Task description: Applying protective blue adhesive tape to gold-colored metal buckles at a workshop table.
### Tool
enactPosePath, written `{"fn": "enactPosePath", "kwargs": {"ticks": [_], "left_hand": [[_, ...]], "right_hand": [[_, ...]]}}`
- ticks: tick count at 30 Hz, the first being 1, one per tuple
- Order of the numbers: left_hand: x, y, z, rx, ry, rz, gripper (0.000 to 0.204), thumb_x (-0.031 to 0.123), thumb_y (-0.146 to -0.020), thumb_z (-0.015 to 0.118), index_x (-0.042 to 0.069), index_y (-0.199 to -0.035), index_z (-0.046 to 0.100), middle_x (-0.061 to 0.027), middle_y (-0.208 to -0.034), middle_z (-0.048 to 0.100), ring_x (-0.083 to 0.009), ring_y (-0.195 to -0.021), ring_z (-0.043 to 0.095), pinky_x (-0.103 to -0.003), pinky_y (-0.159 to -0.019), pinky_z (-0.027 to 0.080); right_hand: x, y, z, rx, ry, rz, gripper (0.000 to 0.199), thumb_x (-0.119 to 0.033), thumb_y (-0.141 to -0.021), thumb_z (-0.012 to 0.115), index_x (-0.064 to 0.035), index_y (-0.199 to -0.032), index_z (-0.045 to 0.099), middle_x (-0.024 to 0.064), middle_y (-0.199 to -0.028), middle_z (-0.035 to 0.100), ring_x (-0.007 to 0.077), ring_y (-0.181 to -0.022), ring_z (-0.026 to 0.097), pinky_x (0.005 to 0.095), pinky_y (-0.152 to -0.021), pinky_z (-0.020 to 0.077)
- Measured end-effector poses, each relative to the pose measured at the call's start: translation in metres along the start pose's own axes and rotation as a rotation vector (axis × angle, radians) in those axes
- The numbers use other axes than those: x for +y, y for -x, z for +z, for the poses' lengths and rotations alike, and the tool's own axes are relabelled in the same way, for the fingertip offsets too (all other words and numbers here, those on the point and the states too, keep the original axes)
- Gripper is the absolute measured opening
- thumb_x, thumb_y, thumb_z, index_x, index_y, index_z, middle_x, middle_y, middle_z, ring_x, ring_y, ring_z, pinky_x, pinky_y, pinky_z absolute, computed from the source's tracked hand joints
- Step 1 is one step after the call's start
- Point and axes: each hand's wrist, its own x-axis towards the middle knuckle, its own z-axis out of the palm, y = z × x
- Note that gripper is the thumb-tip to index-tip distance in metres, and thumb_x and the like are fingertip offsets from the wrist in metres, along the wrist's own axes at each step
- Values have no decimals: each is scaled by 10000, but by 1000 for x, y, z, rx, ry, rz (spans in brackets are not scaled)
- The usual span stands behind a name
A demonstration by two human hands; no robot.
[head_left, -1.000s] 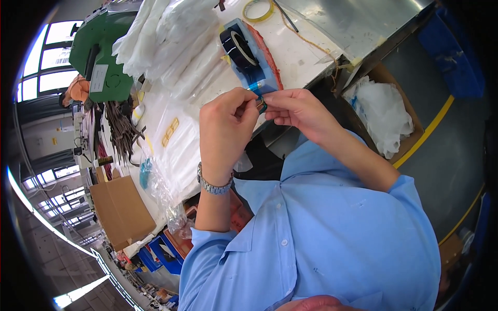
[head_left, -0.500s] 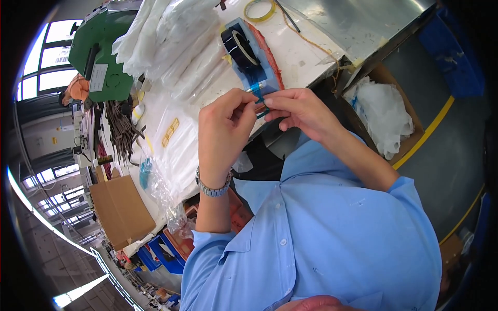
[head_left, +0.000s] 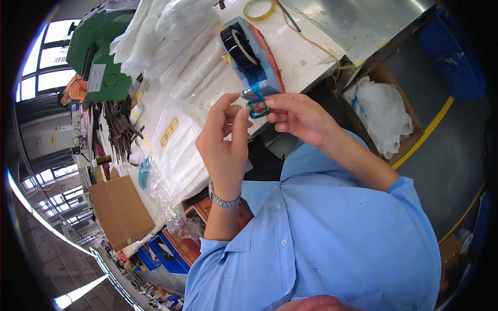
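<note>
A small teal rectangular frame, like a buckle [head_left: 259, 109], is pinched between the thumb and fingers of my right hand [head_left: 303, 116]. Just left of it is my left hand [head_left: 224, 137], its thumb and fingers apart and nothing visible between them. A blue-grey tape dispenser [head_left: 263, 76] with a reddish side stands right behind the frame. It carries a roll of dark tape [head_left: 240, 47]. A strip of see-through blue tape [head_left: 256, 90] hangs at the dispenser's front edge, close to the frame; whether they touch I cannot tell.
White plastic bags [head_left: 166, 46] are heaped on the table at back left. Yellow frame pieces [head_left: 169, 132] lie on white sheeting. A ring of yellow tape [head_left: 259, 9] is at the back. A carton of white plastic [head_left: 386, 114] stands right of the table, a cardboard box [head_left: 122, 210] at left.
My left hand has come off the teal frame, moving slightly left with its fingers spreading. My right hand keeps hold of the frame, which now shows more fully.
</note>
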Motion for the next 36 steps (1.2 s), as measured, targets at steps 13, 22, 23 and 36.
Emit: {"fn": "enactPosePath", "kwargs": {"ticks": [13, 22, 23, 36], "left_hand": [[-10, 36, 26, 94, 153, -100, 112, 65, -1008, 720, -29, -1068, 707, -45, -812, 695, -66, -663, 631, -213, -592, 503], [-8, 14, 24, -23, 282, -217, 182, 134, -1048, 686, -25, -965, 717, -26, -730, 672, -57, -571, 597, -209, -486, 459], [-7, 9, 23, -57, 312, -262, 189, 139, -1046, 689, -24, -953, 713, -26, -715, 664, -58, -555, 594, -210, -465, 454], [-4, -18, 11, -218, 322, -388, 248, 176, -1043, 687, -19, -889, 692, -12, -692, 637, -58, -508, 578, -213, -425, 435]], "right_hand": [[29, 28, 20, 126, -267, 45, 244, -204, -1052, 652, -23, -1194, 733, -33, -850, 652, 61, -766, 590, 202, -592, 443], [34, 26, 16, 59, -409, 120, 192, -223, -1041, 678, -39, -1085, 706, -15, -828, 639, 59, -735, 580, 180, -541, 413], [34, 25, 16, 92, -465, 146, 192, -224, -1055, 652, -35, -1075, 679, 3, -859, 648, 53, -717, 579, 183, -528, 425], [2, 22, 10, 141, -59, 173, 245, -260, -1056, 663, -88, -1221, 721, -17, -1054, 745, 73, -850, 650, 229, -651, 495]]}}
